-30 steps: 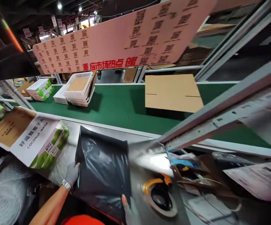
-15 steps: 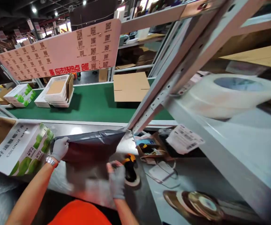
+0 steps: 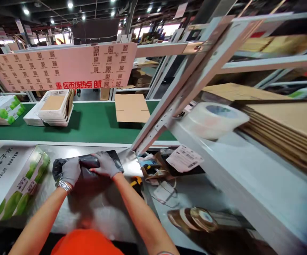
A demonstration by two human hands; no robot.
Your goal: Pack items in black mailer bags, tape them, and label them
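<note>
A black plastic bag (image 3: 88, 162) lies across the metal worktop, bunched up at its left end. My left hand (image 3: 71, 171), in a grey glove with a metal watch at the wrist, is closed round that gathered end. Over the bag's middle, my right hand (image 3: 106, 165), also gloved, grips the plastic between thumb and fingers. The flat right end of the bag sticks out past this hand. What the bag contains, if anything, is hidden. Just right of my right forearm, a yellow and black tape dispenser (image 3: 136, 182) is partly covered.
A coconut water carton (image 3: 12, 180) stands at left. Beyond the worktop runs a green conveyor (image 3: 92, 124) with white baskets (image 3: 54, 108) and a cardboard box (image 3: 131, 108). A slanted metal post (image 3: 166, 117), a shelf with a tape roll (image 3: 212, 120), and brown tape rolls (image 3: 196, 219) are at right.
My right hand has moved up and left from beside the tape dispenser onto the bag. The spread-out bag is now folded down and more compact. The view has shifted to the right.
</note>
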